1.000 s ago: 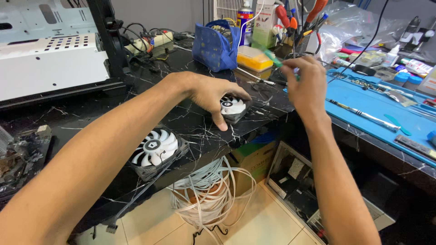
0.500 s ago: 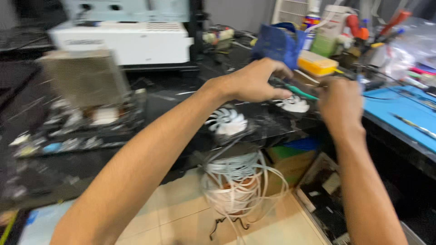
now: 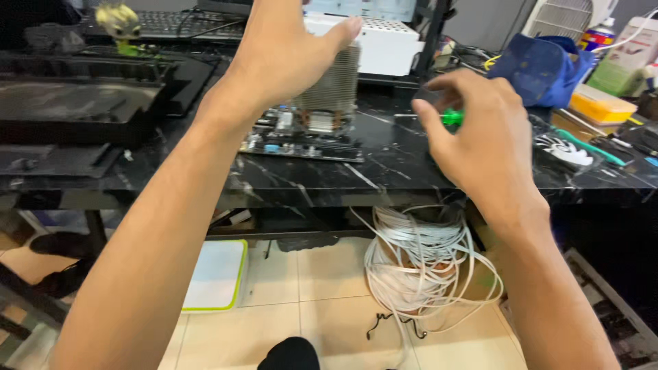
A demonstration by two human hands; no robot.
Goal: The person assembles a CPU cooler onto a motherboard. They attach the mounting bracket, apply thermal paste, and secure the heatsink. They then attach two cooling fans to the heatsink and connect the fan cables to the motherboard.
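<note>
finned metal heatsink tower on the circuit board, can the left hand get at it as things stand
Probably yes: the left hand hovers open right beside the finned metal heatsink tower, fingers spread near its top, with nothing between them.

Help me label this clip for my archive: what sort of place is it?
Probably a computer repair workbench. A motherboard with a finned heatsink lies on the black marble-patterned table, a white case fan sits to the right, and coiled white cable hangs below.
</note>
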